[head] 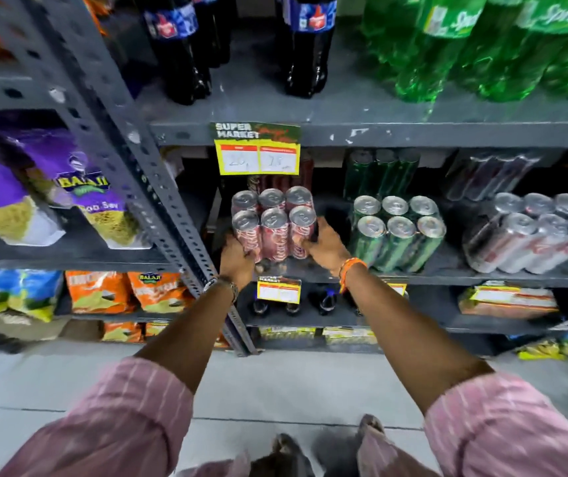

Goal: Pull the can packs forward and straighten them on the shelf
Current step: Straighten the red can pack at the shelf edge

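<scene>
A shrink-wrapped pack of red cola cans (273,224) stands near the front edge of the grey middle shelf (447,270). My left hand (238,261) grips its lower left corner and my right hand (325,244) grips its right side. To the right stands a pack of green cans (396,232), upright and close to the edge. Further right a pack of silver cans (533,232) leans tilted. More red, green and dark packs sit behind them in shadow.
A slotted grey upright (158,187) rises just left of my left hand. A yellow price tag (258,158) hangs from the shelf above the red pack. Cola and green soda bottles stand on the upper shelf. Snack bags fill the left bay.
</scene>
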Demonstrator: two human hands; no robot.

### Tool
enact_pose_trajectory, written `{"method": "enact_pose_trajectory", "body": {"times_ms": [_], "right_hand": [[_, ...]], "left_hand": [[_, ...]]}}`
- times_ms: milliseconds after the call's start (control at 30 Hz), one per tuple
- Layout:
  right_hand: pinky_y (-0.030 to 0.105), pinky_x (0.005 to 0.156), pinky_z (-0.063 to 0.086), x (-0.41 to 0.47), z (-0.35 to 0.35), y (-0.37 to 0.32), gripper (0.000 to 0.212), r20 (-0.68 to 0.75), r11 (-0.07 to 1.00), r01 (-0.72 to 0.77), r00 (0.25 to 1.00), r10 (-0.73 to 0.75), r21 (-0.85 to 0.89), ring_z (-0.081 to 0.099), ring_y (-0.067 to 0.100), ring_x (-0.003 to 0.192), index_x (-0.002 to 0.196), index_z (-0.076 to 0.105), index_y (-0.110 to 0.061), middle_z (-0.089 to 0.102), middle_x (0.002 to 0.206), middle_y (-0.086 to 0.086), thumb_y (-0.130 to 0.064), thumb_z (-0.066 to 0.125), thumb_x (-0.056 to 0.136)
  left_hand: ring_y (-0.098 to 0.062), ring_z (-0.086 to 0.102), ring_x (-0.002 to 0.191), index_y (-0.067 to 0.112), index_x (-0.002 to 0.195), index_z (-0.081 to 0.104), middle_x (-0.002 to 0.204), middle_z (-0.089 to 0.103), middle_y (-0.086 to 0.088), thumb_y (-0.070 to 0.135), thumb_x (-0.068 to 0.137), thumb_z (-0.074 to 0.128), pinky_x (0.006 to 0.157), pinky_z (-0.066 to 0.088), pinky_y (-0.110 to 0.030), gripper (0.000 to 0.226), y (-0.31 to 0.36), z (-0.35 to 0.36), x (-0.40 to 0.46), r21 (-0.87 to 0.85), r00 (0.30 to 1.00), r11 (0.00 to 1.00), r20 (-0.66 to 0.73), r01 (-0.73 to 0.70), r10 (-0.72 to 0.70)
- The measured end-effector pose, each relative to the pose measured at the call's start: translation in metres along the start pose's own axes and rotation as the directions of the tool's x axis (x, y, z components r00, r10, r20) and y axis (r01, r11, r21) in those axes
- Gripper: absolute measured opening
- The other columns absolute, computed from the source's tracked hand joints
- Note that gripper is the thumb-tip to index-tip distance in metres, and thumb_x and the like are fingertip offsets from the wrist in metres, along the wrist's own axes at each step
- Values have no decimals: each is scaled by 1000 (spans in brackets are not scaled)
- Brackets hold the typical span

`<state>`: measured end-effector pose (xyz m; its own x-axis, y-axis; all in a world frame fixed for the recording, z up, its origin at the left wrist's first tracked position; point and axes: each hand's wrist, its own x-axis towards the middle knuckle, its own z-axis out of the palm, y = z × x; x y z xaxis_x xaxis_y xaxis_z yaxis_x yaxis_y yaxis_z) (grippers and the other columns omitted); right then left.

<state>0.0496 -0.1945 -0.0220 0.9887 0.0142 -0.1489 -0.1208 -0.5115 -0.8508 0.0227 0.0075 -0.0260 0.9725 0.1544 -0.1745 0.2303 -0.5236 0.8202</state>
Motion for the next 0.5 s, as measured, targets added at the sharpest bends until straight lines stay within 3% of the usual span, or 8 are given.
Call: {"method": "enact_pose_trajectory", "body": {"times_ms": [133,200,300,367,500], "right_hand": [[28,82,46,-6,6,7,45,-32,998,26,999,-27,-51,65,26,110,126,49,-6,68,123,13,-14,70,86],[35,87,51,-12,10,10,46,-28,998,31,999,-32,-47,65,29,112,127,48,-6,67,124,14,-14,70,87],[30,85,47,-19,15,13,41,-52,998,47,997,-50,-48,65,28,110,122,49,-7,68,121,13,-15,71,88],[33,88,49,-21,16,13,40,-48,998,56,997,-58,-40,65,29,110,121,49,-6,68,121,13,-14,70,88],[43,99,52,-23,13,12,40,-24,998,45,999,-46,-41,64,28,113,124,48,-7,67,124,13,-13,69,90]], "left_hand": [[-42,59,126,-7,138,42,137,61,-26,4,97,56,107,47,-49,45,-14,-1,-4,-98,998,994,7,-57,58],[-38,56,132,-9,139,43,140,59,-25,3,97,57,111,44,-49,46,-20,-5,-7,-82,995,991,-9,-102,101],[-39,53,135,-7,140,38,143,55,-26,1,96,57,114,42,-51,49,-25,-6,-10,-112,994,988,-12,-106,105],[-36,54,135,-4,142,37,143,57,-22,5,96,59,114,43,-45,51,-26,-6,-11,-89,996,992,-27,-89,87],[-35,54,135,-1,144,36,142,57,-21,1,95,59,116,42,-46,54,-27,-5,-13,-119,998,992,-45,-40,34]]}}
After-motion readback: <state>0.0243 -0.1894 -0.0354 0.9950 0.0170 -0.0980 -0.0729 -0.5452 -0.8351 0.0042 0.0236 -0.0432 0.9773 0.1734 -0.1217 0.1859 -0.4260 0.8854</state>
